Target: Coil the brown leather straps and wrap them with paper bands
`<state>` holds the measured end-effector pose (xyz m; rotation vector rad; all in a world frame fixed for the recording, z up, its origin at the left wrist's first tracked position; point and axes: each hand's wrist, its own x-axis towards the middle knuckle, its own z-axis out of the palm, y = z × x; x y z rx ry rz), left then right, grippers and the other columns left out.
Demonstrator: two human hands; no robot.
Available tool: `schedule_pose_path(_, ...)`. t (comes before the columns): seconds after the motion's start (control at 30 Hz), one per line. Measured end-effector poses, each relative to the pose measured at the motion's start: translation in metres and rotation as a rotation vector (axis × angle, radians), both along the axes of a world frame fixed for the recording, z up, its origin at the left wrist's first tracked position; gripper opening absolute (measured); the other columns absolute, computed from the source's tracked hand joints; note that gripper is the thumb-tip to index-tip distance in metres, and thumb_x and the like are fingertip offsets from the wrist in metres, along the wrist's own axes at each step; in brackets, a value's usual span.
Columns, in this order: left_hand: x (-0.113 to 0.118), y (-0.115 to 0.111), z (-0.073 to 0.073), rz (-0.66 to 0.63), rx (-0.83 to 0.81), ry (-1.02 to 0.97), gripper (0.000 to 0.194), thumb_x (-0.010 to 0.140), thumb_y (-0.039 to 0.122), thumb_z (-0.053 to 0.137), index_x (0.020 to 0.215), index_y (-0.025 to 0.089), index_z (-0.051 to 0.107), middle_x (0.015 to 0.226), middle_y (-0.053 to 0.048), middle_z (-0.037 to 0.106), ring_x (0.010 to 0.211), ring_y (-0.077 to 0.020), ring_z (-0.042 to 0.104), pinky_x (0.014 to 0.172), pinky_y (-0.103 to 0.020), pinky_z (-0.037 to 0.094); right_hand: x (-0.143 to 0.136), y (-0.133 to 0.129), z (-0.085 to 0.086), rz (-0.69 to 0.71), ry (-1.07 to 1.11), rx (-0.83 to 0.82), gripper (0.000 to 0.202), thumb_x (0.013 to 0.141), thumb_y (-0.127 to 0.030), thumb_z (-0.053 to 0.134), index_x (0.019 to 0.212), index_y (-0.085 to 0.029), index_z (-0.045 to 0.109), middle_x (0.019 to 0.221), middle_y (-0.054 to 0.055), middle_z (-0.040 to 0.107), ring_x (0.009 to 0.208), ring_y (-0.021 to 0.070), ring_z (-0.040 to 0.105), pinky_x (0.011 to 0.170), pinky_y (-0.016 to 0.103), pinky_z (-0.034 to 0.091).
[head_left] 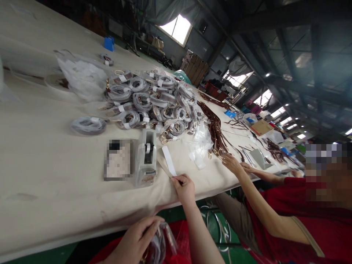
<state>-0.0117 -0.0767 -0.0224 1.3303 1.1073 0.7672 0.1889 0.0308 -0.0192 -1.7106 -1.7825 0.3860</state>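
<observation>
Low in the head view, over my lap, my left hand [137,236] is closed around a coiled strap in clear wrap [161,244]; part of the coil is cut off by the frame. At the table's front edge my right hand [185,189] pinches the near end of a white paper strip [168,161], with fingertips close to the cloth. Just left of that strip stands a grey tape dispenser [141,176]. Behind it lies a heap of wrapped coiled straps [154,99], many with white paper bands and gold clasps. One wrapped coil [88,125] lies apart on the left.
A flat pixelated object [118,161] lies left of the dispenser. Clear plastic bags [202,143] and brown straps [211,121] lie right of the heap. Beside me on the right, a person in red [275,212] handles strap ends. A blue block [109,43] stands far left.
</observation>
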Motion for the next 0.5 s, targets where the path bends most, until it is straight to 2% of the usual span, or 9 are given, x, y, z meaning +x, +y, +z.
schedule_pose_path(0.17,-0.001,0.0,0.001,0.013,0.008,0.001,0.035,0.091,0.045,0.048,0.102,0.026,0.076,0.107,-0.002,0.079,0.105,-0.0236,0.071,0.098,-0.03,0.053,-0.003,-0.002,0.004,-0.043,-0.151,0.057,0.025,0.094,-0.023,0.049,0.1,-0.017,0.072,0.093,0.011,0.069,0.089,0.0233,0.066,0.084,0.033,0.05)
schedule_pose_path(0.33,-0.001,-0.001,-0.001,-0.008,0.034,0.021,0.035,0.092,0.044,0.048,0.104,0.025,0.075,0.108,-0.002,0.078,0.106,-0.0226,0.07,0.099,-0.029,0.052,-0.006,0.01,0.015,-0.073,-0.247,0.061,0.02,0.09,-0.018,0.051,0.092,-0.018,0.071,0.087,0.009,0.068,0.078,0.023,0.065,0.074,0.032,0.048)
schedule_pose_path(0.43,-0.001,-0.002,-0.001,-0.011,0.05,0.03,0.034,0.093,0.044,0.048,0.104,0.026,0.075,0.109,-0.002,0.078,0.106,-0.0221,0.07,0.099,-0.028,0.052,0.002,0.01,0.031,-0.142,-0.254,0.091,0.028,0.094,-0.02,0.043,0.104,-0.015,0.068,0.096,0.012,0.069,0.082,0.0242,0.066,0.073,0.032,0.047)
schedule_pose_path(0.5,-0.003,-0.003,0.0,-0.006,0.053,0.032,0.033,0.093,0.044,0.049,0.104,0.026,0.075,0.108,-0.002,0.078,0.106,-0.0222,0.07,0.098,-0.028,0.052,0.011,0.0,0.05,-0.157,-0.219,0.117,0.031,0.096,-0.022,0.039,0.111,-0.015,0.066,0.098,0.012,0.07,0.085,0.0233,0.066,0.074,0.031,0.047)
